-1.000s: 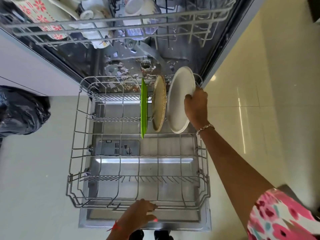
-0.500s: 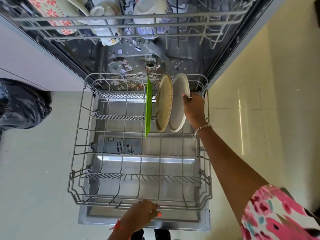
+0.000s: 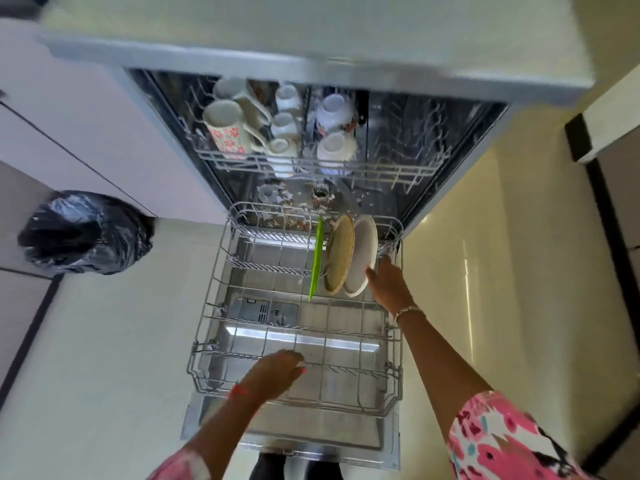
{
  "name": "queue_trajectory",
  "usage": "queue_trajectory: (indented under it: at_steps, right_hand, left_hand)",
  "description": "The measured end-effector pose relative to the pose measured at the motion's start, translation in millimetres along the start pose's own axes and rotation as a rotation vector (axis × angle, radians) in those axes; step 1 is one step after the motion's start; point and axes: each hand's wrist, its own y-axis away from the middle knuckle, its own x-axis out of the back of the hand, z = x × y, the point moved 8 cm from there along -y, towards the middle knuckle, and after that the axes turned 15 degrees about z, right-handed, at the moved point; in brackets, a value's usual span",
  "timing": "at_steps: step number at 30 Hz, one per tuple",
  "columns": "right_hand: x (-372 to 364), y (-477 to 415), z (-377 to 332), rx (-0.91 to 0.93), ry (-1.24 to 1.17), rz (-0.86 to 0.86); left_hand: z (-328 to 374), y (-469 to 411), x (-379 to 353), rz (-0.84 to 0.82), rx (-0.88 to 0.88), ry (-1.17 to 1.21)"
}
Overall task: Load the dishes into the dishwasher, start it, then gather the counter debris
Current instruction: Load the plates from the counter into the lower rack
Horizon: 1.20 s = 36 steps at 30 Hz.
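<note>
Head view: white plate (image 3: 363,252) stands back-right in the lower rack (image 3: 207,341); right hand (image 3: 386,284) fingers relaxed against its rim, grip of left hand (image 3: 277,372) unclear. Unseated between tines, it may topple.

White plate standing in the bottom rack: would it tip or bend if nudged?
Probably stiff: the white plate shows no sag standing on edge. It may tip, since it stands tilted on its rim beside the tan plate. It looks smooth, so possibly slippery for the right hand at its rim.
</note>
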Motion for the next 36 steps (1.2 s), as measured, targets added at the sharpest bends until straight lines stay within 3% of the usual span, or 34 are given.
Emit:
queue_trajectory:
  at_steps: [9,17,22,36]
  right_hand:
    - [64.4,159.1,-134.9,0.335,0.222,-0.17]
    - [83.8,218.5,-285.6,0.643,0.295,-0.139]
    - [63.5,232.6,-390.6,0.75,0.29,-0.073]
    - [-57.2,266.5,-728.1,0.916,0.243,0.096]
  left_hand:
    - [20.0,103.6,187.2,0.311,0.0,0.041]
    - [-38.1,184.4,297.5,0.62,0.084,-0.033]
    - [-118.7,214.6,357.6,0.753,0.132,-0.043]
    - [-424.8,300.2,592.5,0.982,0.246,-0.09]
